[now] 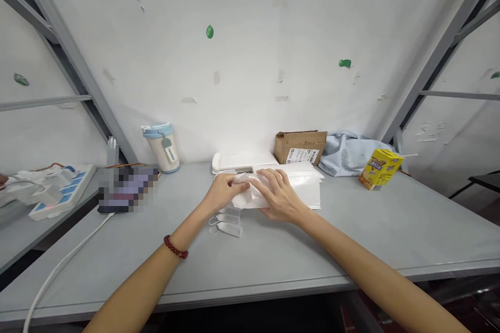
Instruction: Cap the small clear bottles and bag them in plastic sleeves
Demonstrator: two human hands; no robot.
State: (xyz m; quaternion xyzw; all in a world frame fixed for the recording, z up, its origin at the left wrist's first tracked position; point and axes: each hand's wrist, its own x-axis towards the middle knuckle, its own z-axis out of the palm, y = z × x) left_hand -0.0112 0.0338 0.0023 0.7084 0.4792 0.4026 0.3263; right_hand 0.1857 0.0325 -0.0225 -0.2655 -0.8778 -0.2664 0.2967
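Note:
My left hand [222,191] pinches a crinkled, semi-clear wrapper [242,199] at the left end of a white glossy carton [255,201]. My right hand [280,195] grips that carton from its right side, thumb low and fingers across the top. What lies inside the wrapper cannot be made out. Just below my left hand, several small white looped tags [230,229] rest on the table. Behind my hands is a pile of flat white cartons [244,160], and more white sheets [307,187] lie to the right, partly covered by my right hand.
A grey table [187,276] meets a white wall. Toward the back stand a blue-lidded cup [162,148] and a brown cardboard box [300,146]. Right of them are a light blue cloth [349,152] and a yellow drink carton [379,169]. A cabled phone [127,190] and power strip [66,192] lie left.

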